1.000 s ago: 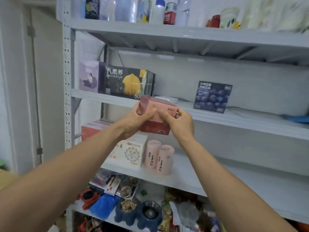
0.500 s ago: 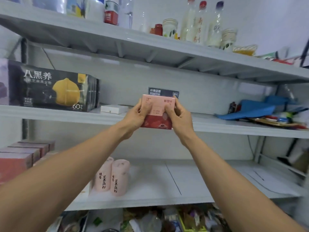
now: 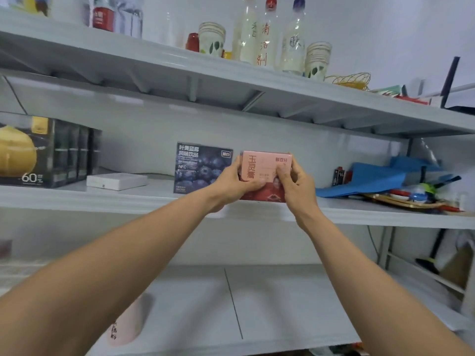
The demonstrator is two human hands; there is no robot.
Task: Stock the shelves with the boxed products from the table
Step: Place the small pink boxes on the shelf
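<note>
A pink and red box (image 3: 264,165) stands upright at the front edge of the middle shelf (image 3: 128,201), just right of a dark blue blueberry drink box (image 3: 198,168). My left hand (image 3: 231,183) grips its left side and my right hand (image 3: 295,183) grips its right side, thumbs on the front face. The box's lower part is partly hidden by my hands, so I cannot tell if its base touches the shelf.
A flat white box (image 3: 117,181) and a black box with a yellow fruit picture (image 3: 43,152) sit further left. Blue cloth (image 3: 377,178) and clutter lie to the right. Bottles (image 3: 267,34) and paper cups line the top shelf. A pink cylinder (image 3: 126,322) stands on the lower shelf.
Both hands have carried the pink box to the right and onto the middle shelf level, from in front of the blueberry box to beside it. The view has shifted rightward.
</note>
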